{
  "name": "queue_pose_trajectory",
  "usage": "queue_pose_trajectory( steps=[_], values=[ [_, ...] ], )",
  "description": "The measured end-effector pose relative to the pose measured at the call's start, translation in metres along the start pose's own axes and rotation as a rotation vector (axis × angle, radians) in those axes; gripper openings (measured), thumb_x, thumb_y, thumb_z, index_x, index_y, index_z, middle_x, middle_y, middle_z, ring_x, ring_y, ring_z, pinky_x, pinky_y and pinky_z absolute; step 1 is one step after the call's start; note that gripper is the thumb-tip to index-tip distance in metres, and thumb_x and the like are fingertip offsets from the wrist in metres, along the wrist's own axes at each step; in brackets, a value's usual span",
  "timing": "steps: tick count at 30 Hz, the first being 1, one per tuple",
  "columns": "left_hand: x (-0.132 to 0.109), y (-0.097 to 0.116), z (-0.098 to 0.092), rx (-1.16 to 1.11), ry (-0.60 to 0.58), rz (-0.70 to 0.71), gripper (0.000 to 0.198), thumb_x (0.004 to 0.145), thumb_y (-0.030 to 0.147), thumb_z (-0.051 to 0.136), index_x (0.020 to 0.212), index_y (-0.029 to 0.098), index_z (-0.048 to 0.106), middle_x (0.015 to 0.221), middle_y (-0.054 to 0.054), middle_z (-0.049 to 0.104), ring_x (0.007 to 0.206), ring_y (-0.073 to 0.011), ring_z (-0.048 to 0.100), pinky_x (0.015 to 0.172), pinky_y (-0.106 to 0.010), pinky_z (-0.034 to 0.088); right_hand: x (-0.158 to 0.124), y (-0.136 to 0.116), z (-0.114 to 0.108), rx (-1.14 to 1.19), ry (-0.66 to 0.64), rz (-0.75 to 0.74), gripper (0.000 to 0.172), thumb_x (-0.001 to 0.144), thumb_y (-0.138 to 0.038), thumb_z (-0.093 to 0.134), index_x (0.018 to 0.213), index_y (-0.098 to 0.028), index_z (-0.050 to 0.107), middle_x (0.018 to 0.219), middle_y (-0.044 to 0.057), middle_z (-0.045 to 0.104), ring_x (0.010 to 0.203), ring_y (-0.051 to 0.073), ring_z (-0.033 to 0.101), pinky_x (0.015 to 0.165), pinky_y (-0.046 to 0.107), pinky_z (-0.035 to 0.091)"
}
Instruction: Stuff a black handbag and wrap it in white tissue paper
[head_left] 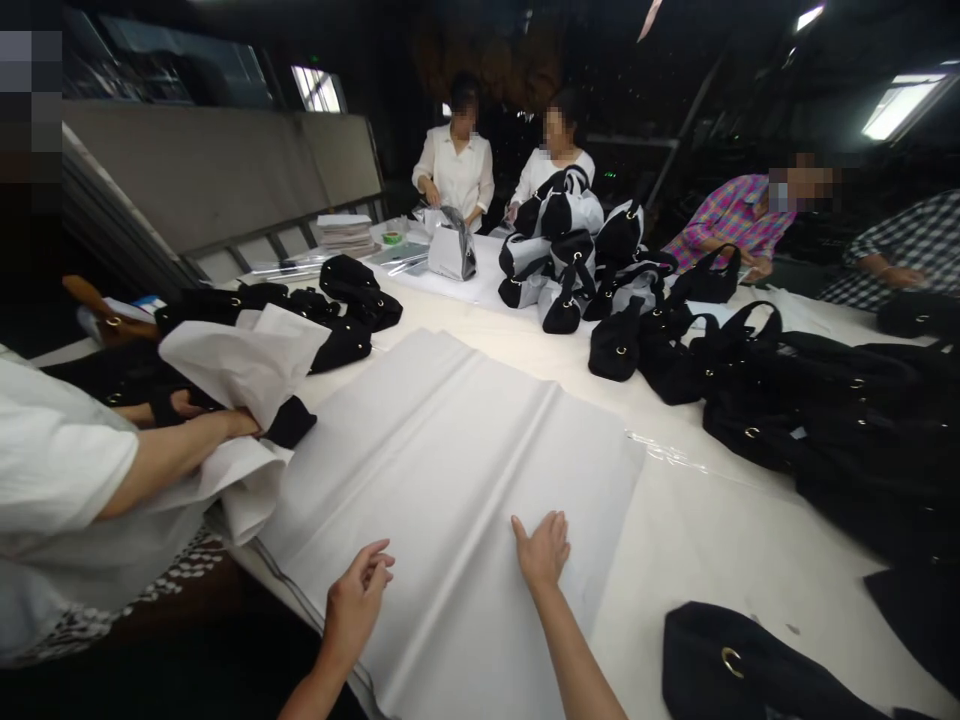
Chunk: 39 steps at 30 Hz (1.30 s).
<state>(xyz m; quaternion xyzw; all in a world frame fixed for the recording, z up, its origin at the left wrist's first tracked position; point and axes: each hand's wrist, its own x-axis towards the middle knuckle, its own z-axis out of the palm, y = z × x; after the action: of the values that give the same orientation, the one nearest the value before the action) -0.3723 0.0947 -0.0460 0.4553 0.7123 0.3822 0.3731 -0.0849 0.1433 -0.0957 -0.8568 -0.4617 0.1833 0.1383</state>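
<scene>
A large sheet of whitish paper (442, 470), with long creases across it, covers the table in front of me. My right hand (543, 550) rests flat on its right part, thumb out to the side. Near the sheet's front left, my left hand (358, 592) hovers or lightly touches; its fingers are loosely bent and nothing shows in them. A black bag (739, 665) with a gold-coloured ring lies to the right of my right forearm, partly cut off by the frame's lower edge.
At left, a co-worker's arm (180, 455) handles crumpled white paper (251, 365) around a black item. Black bags (810, 400) pile up on the right, paper-wrapped ones (559, 250) at the back. Other people stand across the table (697, 520). Clear plastic (667, 452) lies beside the sheet.
</scene>
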Motion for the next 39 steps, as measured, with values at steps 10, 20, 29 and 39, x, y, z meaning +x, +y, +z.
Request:
queue_pose_trajectory(
  steps=[10,20,29,39],
  values=[
    [0.007,-0.048,0.023,-0.053,-0.119,-0.109,0.042,0.073,0.049,0.052,0.101,0.02,0.063,0.078,-0.004,0.069,0.069,-0.0192,0.068,0.069,-0.031,0.057,0.008,-0.032,0.032,-0.354,-0.038,-0.226,0.058,0.095,-0.031,0.02,0.141,0.0,0.038,0.154,0.021,0.022,0.143,0.034,0.019,0.109,0.061,0.02],
    [0.046,-0.017,0.056,0.044,-0.192,0.036,0.026,0.08,0.023,0.046,0.1,0.019,0.062,0.076,-0.003,0.067,0.064,-0.0145,0.062,0.066,-0.025,0.049,0.026,-0.017,0.038,-0.457,-0.049,-0.334,0.048,0.089,-0.031,0.032,0.123,-0.018,0.063,0.15,0.014,0.036,0.14,0.033,0.03,0.105,0.057,0.033],
    [0.053,-0.001,0.089,0.206,-0.302,0.085,0.034,0.076,0.007,0.042,0.101,0.019,0.062,0.08,-0.003,0.069,0.076,-0.0167,0.065,0.076,-0.028,0.047,0.032,-0.012,0.043,-0.521,-0.054,-0.322,0.049,0.092,-0.033,0.031,0.13,-0.016,0.057,0.151,0.012,0.033,0.14,0.029,0.03,0.107,0.054,0.034],
    [0.016,-0.001,0.085,0.292,-0.397,0.218,0.036,0.086,0.042,0.049,0.112,0.019,0.06,0.097,-0.007,0.065,0.086,-0.0193,0.062,0.082,-0.033,0.049,-0.017,-0.084,-0.106,0.887,-0.436,-0.186,0.039,0.083,-0.039,0.059,0.112,-0.015,0.069,0.122,0.015,0.065,0.118,0.03,0.057,0.105,0.046,0.04]
  ],
)
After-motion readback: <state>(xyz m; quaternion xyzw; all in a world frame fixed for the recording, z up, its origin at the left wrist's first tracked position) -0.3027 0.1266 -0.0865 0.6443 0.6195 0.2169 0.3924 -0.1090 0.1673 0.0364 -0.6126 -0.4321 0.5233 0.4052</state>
